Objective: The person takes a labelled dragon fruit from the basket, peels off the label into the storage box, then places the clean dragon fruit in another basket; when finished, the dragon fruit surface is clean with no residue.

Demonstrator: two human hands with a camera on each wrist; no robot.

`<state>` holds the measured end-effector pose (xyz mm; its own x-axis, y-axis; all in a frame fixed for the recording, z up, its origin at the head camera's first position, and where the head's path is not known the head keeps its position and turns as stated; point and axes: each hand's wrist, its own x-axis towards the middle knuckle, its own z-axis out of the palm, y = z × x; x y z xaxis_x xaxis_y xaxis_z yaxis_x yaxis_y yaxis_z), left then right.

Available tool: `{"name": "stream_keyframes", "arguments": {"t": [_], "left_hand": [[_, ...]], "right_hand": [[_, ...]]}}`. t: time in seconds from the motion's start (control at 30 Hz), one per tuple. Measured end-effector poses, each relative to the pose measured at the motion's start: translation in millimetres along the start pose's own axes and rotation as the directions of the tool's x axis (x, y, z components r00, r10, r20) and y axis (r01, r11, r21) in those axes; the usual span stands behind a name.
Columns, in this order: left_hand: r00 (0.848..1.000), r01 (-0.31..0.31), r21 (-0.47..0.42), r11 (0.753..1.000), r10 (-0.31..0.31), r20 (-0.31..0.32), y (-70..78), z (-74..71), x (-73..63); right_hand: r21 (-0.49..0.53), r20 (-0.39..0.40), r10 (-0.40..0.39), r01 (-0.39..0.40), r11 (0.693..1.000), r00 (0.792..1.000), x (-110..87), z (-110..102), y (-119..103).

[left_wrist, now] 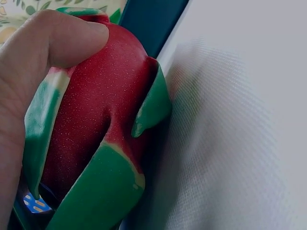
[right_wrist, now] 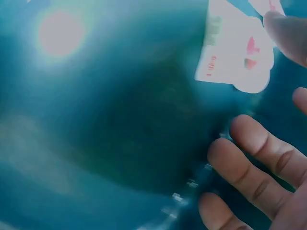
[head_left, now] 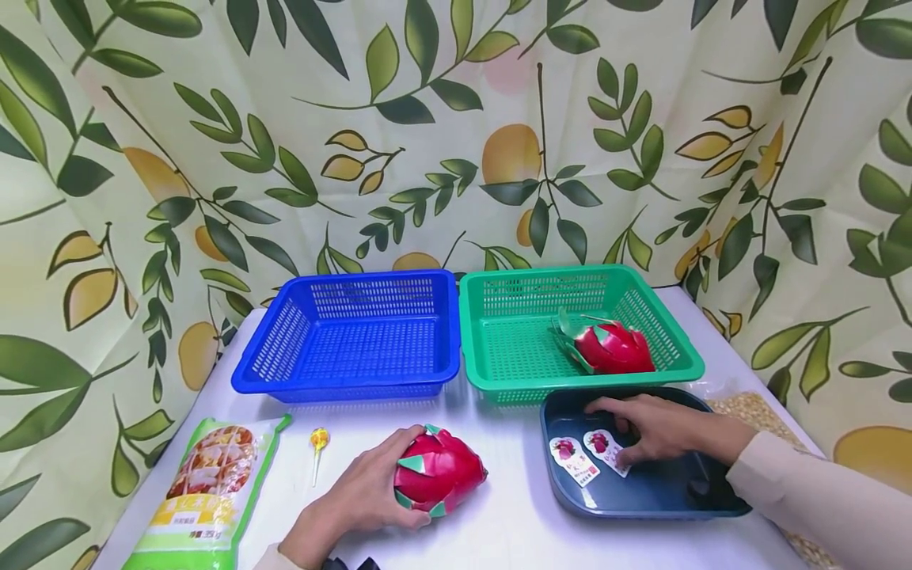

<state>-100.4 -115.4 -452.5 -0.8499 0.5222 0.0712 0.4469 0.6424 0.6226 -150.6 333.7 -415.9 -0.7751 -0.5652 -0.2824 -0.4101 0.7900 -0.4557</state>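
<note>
My left hand [head_left: 378,487] grips a red dragon fruit [head_left: 445,469] with green scales, just above or on the white table; its underside is hidden. In the left wrist view the thumb [left_wrist: 72,38] lies across the red skin of the fruit [left_wrist: 100,81]. My right hand [head_left: 651,427] reaches into a dark blue tray [head_left: 641,495] with its fingers apart. Two dragon-fruit labels lie there: the left label [head_left: 574,459], and the right label [head_left: 606,450] beside my thumb. In the right wrist view the thumb [right_wrist: 288,36] is at a label's edge, the other fingers spread.
A blue basket [head_left: 349,389] stands at the back left. Beside it, a green basket [head_left: 509,340] holds another dragon fruit [head_left: 618,348]. A food bag [head_left: 207,491] and a lollipop [head_left: 319,442] lie at left. A bag of yellowish grains [head_left: 755,412] is right of the tray.
</note>
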Motion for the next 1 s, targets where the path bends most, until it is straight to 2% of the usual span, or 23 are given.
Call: {"name": "stream_keyframes", "arguments": {"t": [0.2, 0.27, 0.43, 0.5, 0.57, 0.73, 0.8, 0.87, 1.0], "left_hand": [[1.000, -0.008, 0.008, 1.000, 0.008, -0.003, -0.2, 0.3, 0.1], [1.000, -0.009, 0.009, 1.000, 0.009, -0.002, 0.0, 0.0, -0.3], [1.000, -0.011, 0.007, 1.000, 0.011, -0.006, 0.1, -0.8, -0.6], [1.000, -0.018, 0.017, 1.000, 0.018, -0.011, -0.2, -0.3, -0.7], [1.000, -0.020, 0.025, 0.999, 0.020, -0.012, -0.4, 1.1, -1.2], [1.000, -0.001, 0.008, 1.000, 0.001, -0.004, 0.3, 5.6, -3.4], [1.000, 0.005, -0.004, 1.000, -0.006, -0.006, 1.1, 6.3, -3.8], [1.000, 0.011, -0.016, 1.000, -0.012, -0.009, 2.1, 6.1, -3.8], [1.000, 0.013, -0.025, 1.000, -0.013, -0.009, 3.2, 3.6, -2.8]], "right_hand": [[0.024, -0.038, -0.031, 0.032, 0.999, 0.999, -15.7, -16, -18], [0.047, -0.060, -0.062, 0.064, 0.997, 0.996, -24.3, -23, -26], [0.056, -0.172, -0.158, 0.170, 0.984, 0.972, -46.4, -43, -41], [0.026, -0.242, -0.181, 0.193, 0.981, 0.953, -53.3, -50, -43], [-0.017, -0.330, -0.189, 0.194, 0.981, 0.925, -58.8, -56, -43], [-0.120, -0.536, -0.176, 0.131, 0.984, 0.826, -65.5, -65, -33], [-0.133, -0.582, -0.170, 0.112, 0.985, 0.795, -66.2, -66, -27], [-0.134, -0.613, -0.165, 0.104, 0.985, 0.773, -66.1, -66, -20], [-0.121, -0.654, -0.148, 0.091, 0.988, 0.742, -64.6, -67, -6]]}}
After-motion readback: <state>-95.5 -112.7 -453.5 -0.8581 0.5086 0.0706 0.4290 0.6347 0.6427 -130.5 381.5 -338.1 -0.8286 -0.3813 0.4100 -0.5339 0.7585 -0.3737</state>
